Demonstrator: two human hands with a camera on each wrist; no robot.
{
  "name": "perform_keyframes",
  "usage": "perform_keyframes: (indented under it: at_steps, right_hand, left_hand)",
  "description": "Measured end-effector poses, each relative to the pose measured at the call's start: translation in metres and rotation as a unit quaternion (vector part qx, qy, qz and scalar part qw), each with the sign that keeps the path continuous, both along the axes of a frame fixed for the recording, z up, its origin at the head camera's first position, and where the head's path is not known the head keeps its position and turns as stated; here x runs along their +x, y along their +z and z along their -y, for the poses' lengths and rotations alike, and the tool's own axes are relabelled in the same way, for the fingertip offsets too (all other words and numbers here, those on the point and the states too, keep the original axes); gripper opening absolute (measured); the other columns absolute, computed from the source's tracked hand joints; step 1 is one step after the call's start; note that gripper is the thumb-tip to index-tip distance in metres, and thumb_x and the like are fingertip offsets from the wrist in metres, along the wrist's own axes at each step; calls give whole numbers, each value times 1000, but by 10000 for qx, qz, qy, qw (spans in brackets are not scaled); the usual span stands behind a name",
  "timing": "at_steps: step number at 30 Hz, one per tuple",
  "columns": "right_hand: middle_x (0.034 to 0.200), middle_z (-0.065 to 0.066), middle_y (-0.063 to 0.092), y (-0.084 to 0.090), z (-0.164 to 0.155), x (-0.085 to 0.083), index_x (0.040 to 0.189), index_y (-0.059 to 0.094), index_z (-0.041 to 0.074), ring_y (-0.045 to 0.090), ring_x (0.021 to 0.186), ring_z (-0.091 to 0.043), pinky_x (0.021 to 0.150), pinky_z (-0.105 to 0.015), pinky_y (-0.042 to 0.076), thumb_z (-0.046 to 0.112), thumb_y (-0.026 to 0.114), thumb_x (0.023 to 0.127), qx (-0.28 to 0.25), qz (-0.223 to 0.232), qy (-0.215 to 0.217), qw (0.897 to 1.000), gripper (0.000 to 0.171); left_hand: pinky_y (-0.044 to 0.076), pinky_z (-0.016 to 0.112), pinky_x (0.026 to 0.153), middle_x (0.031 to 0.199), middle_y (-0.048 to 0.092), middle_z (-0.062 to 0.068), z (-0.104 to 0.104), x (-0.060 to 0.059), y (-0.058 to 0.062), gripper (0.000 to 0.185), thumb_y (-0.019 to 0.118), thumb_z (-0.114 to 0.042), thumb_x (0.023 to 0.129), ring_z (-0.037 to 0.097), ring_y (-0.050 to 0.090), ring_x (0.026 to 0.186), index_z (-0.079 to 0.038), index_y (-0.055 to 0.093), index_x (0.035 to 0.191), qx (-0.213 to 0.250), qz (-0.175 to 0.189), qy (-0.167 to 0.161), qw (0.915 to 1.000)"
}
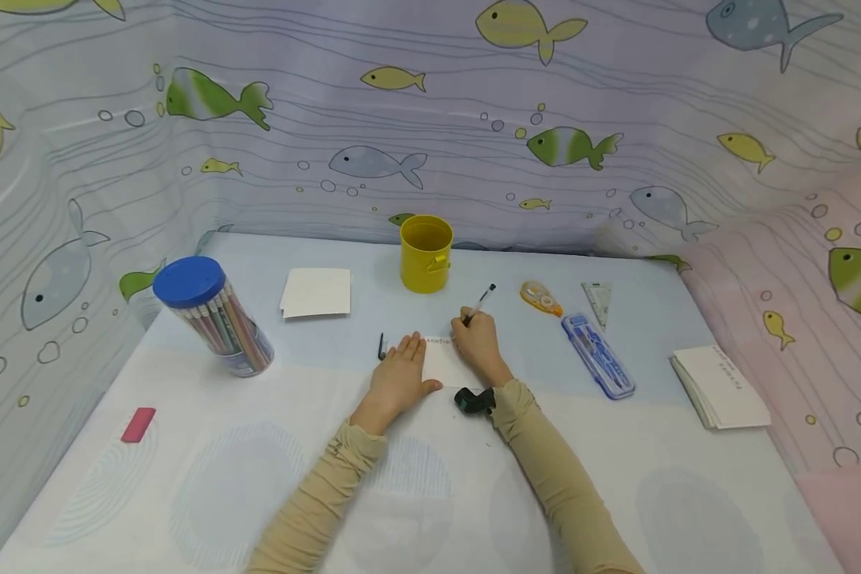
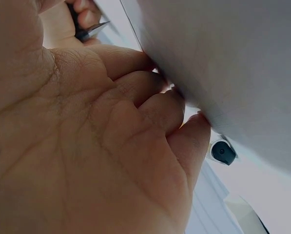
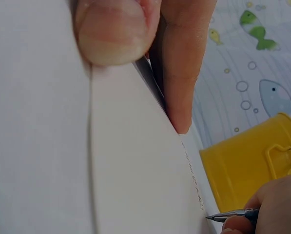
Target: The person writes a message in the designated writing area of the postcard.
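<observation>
A small white card (image 1: 446,364) lies on the table, with a line of handwriting along its far edge (image 3: 191,176). My left hand (image 1: 404,360) lies flat on the card's left part, fingers straight, pressing it down; the fingers (image 2: 155,105) meet the paper in the left wrist view. My right hand (image 1: 475,333) grips a black pen (image 1: 479,304) with its tip (image 3: 218,217) on the card's far right end. The pen's black cap (image 1: 381,347) lies just left of my left hand.
A yellow cup (image 1: 426,253) stands behind the card. At the left are a blue-lidded pencil tub (image 1: 211,315), white notes (image 1: 316,292) and a pink eraser (image 1: 138,424). To the right lie correction tape (image 1: 540,297), a set square (image 1: 599,300), a blue case (image 1: 597,355) and a card stack (image 1: 721,387).
</observation>
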State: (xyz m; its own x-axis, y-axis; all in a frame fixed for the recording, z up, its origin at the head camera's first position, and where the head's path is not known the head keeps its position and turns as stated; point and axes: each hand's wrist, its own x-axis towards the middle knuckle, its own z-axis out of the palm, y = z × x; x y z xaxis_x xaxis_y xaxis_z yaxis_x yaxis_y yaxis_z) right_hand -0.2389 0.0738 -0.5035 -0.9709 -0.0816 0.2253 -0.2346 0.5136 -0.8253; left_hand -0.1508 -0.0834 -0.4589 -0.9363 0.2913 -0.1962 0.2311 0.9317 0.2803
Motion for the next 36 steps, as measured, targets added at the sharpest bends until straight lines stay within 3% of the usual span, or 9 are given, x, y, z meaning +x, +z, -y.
perform_keyframes:
  at_steps: [9,12,18,36]
  right_hand:
    - [49,6,20,-1,-1,1,55,28,16,15,46,-8,43,-20,14,5,50,88,204,375,167,9989,41]
    - [49,7,20,-1,-2,1,54,28,15,14,47,-8,44,-21,14,5,50,87,203,348,240,9989,41]
    - [47,8,20,-3,-5,1,55,27,14,15,43,-5,42,-18,16,3,49,87,-275,141,149,9994,41]
    - [46,7,22,2,-3,0,54,29,15,17,43,-7,41,-19,16,5,49,89,-219,318,243,9990,41]
  left_hand:
    - [25,47,120,158,25,21,1,2,0,83,58,-49,92,33,24,148,6,31,148,-49,-12,-38,10000]
    - [26,46,120,158,25,21,0,3,-1,83,59,-48,92,33,24,148,6,31,148,-42,-27,-44,10000]
    - [26,47,120,158,25,21,-2,3,-2,83,59,-49,92,33,24,148,6,31,148,16,-48,-37,10000]
    - [24,47,121,159,23,21,0,1,4,83,57,-50,93,34,22,148,6,29,149,-28,23,-56,10000]
